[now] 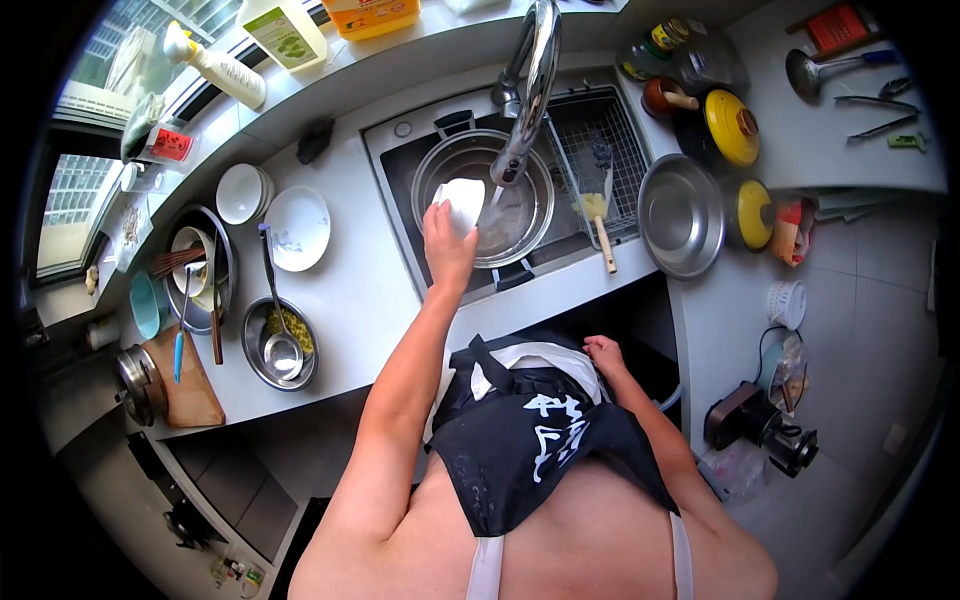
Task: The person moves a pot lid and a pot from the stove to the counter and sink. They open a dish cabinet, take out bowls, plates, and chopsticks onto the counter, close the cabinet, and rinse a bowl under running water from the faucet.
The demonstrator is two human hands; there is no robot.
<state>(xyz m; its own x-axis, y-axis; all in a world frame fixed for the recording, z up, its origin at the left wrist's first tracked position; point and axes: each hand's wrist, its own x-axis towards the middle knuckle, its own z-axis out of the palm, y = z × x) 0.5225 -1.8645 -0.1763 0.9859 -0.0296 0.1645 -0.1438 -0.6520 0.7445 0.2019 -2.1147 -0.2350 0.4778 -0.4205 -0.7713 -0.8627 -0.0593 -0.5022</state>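
My left hand (pixel 448 243) is closed on the edge of a white bowl (pixel 462 205), held tilted over a large metal pot (pixel 421 178) in the sink. Beside the bowl, the chrome faucet (pixel 528 120) hangs over the pot, and a pale streak of water seems to fall from its spout. Cloudy water shows in the pot. Low at my waist, next to the dark apron (pixel 600 430), my right hand (pixel 603 356) has its fingers loosely apart and holds nothing that I can see.
A wire basket (pixel 630 185) and a wooden-handled brush (pixel 602 235) sit at the sink's right. Further right stands a metal basin (pixel 682 215). On the left counter are a white plate (pixel 299 228), stacked bowls (pixel 240 194) and a metal bowl with a ladle (pixel 283 355).
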